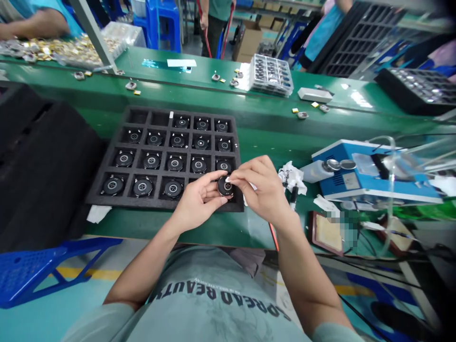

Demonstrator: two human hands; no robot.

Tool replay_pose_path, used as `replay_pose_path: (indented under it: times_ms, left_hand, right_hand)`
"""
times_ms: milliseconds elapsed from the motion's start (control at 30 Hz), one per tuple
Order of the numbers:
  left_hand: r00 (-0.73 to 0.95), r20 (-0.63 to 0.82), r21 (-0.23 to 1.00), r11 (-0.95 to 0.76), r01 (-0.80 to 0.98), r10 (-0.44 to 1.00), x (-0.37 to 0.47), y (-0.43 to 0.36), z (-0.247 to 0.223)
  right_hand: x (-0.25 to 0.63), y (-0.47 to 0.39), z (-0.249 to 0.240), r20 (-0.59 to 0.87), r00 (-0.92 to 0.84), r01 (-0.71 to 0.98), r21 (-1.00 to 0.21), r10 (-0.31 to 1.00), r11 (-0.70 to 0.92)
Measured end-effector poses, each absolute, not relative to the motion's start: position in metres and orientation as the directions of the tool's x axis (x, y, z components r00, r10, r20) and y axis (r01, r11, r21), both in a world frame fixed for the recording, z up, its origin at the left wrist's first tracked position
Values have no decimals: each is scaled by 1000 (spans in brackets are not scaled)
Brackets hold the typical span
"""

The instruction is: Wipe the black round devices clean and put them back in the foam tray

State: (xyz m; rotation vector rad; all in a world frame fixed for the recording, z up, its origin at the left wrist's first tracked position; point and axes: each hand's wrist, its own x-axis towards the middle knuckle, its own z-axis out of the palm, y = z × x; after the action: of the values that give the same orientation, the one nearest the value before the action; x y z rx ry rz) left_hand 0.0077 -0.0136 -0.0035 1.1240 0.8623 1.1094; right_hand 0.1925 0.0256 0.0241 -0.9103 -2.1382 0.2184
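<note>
My left hand (199, 198) grips a round black smartwatch case (224, 189) by its edge, back side up, above the front right corner of a black foam tray (130, 202). With its fingertips pinched, my right hand (263, 187) presses a small white piece, perhaps tissue, against the upper part of the case. The piece is mostly covered by those fingers. Rows of similar watch cases (143, 186) lie back up in the tray's compartments. Two compartments at the far left of the back row hold no watch, and my hands hide part of the front row.
Crumpled white tissue (292, 176) and a bottle (315, 171) lie right of my hands, near a blue machine (374, 171) with tubes. Stacked black foam (42, 171) stands left. A clear box (271, 75) and small parts sit on the rear ledge. Other people are beyond.
</note>
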Motion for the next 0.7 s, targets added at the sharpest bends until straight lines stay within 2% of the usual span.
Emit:
replay_pose_path:
  times_ms: [167,367,567,700]
  left_hand:
    - [228,43,981,2,-192,973,8,-13,-1]
    - [254,16,973,43,-225,967,6,-13,-2]
    - [176,19,955,34,-296,984,5,-11,1]
    - [161,-5,952,54,-302,987,5,-11,5]
  right_hand:
    - [190,22,23,595,-467,526,-408,655,746]
    - [196,24,21,639,-376,530,-446,671,721]
    - [194,15,17,604,-374,517,-495,704,699]
    - [195,7,11,617,-352,554,-469,703,688]
